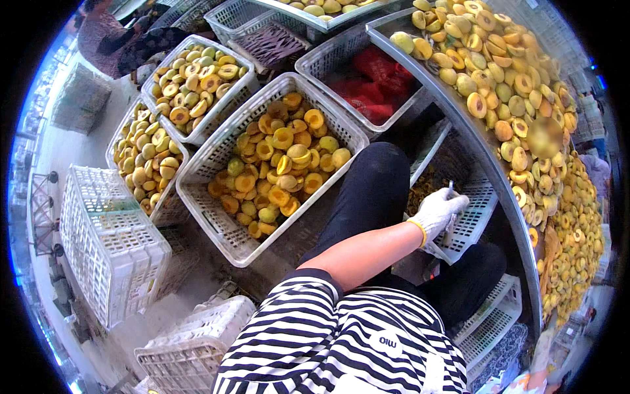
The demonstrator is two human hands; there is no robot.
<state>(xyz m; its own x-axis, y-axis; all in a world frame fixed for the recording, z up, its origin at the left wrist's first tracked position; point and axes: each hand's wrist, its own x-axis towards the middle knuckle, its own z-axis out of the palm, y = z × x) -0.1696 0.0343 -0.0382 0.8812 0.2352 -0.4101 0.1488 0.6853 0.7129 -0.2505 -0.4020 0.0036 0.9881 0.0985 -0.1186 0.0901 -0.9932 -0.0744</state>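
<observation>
My left hand, in a white knit glove with a yellow cuff, reaches across my lap. Its fingers are curled closed over a white slatted crate under the table edge. A small metallic tip shows by the fingers, but I cannot make out what is held. Dark brown bits lie in that crate. My right hand does not show. Left of my knee stands a white crate of halved yellow peaches, their cut faces orange.
A metal-edged table heaped with halved peaches curves along the right. More filled crates stand at the upper left. One crate holds red mesh cloth. Stacked white crates are at the left. Another person is at the upper left.
</observation>
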